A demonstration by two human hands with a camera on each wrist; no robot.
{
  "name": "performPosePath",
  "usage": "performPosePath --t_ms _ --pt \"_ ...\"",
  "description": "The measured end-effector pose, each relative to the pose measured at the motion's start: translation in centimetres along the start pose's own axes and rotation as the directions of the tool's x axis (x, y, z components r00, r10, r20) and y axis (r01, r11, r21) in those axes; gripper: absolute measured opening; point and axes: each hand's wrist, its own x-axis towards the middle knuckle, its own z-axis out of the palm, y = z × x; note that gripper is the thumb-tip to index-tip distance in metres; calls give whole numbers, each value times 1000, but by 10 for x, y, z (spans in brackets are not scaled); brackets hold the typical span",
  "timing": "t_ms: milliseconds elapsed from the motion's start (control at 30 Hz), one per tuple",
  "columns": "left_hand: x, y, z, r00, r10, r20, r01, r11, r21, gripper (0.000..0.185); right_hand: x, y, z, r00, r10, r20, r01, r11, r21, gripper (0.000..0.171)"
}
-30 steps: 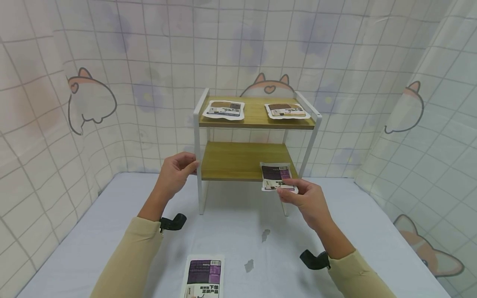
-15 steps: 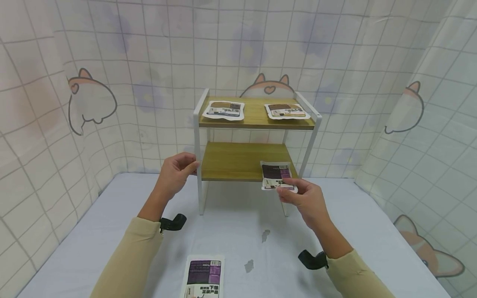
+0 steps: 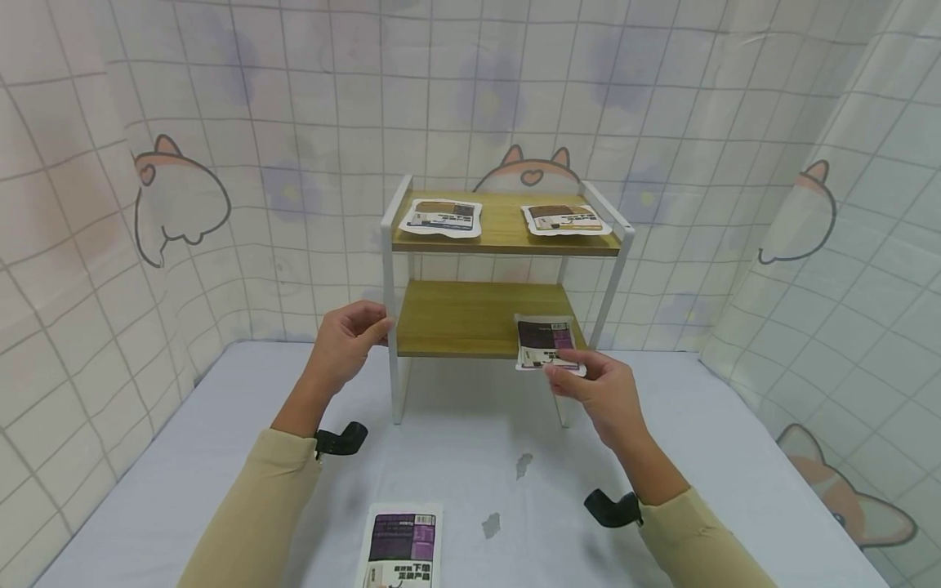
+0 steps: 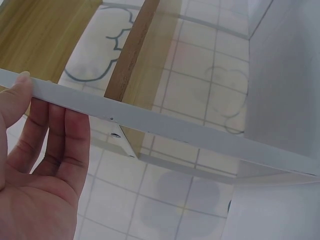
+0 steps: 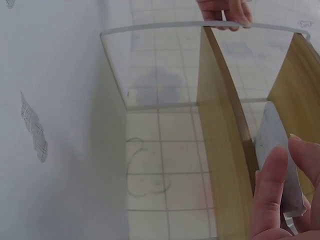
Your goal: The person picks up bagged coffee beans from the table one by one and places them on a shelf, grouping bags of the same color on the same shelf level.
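Observation:
A two-tier shelf rack (image 3: 463, 318) with yellow-brown wooden boards and a white frame stands on the table. My left hand (image 3: 347, 343) holds its left front post, thumb on one side and fingers behind in the left wrist view [the post (image 4: 185, 131)]. My right hand (image 3: 599, 396) pinches a flat dark-purple and white packet (image 3: 540, 335) by its near right corner. The packet overlaps the right front part of the lower board. In the right wrist view the packet (image 5: 272, 132) shows its pale underside, lying close along the board's front edge, with fingers and thumb on either face.
On the top board lie a blue-and-white packet (image 3: 443, 217) at left and a brown-and-white packet (image 3: 566, 219) at right. Another purple-and-white packet (image 3: 400, 551) lies on the table (image 3: 279, 384) near the front. A patterned curtain (image 3: 316, 98) surrounds the table.
My right hand has shifted slightly forward and left, carrying the packet a little farther over the lower board. The left hand stays on the post.

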Motion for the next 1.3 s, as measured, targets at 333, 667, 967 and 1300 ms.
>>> performPosePath --t_ms 333,667,967,1300 --pt "-1 0 0 1000 7 0 -7 1000 1 27 4 -1 1 1000 20 -8 -20 1000 10 54" --pt "0 -2 0 1000 13 -2 -13 1000 6 25 7 -2 0 999 32 -3 -32 999 -5 55" --pt "0 -2 0 1000 13 -10 -13 1000 25 22 10 1 1 1000 5 -22 -5 1000 -1 54" --pt "0 -2 0 1000 16 -3 -16 1000 18 22 13 5 5 998 -14 -64 15 1000 19 50"
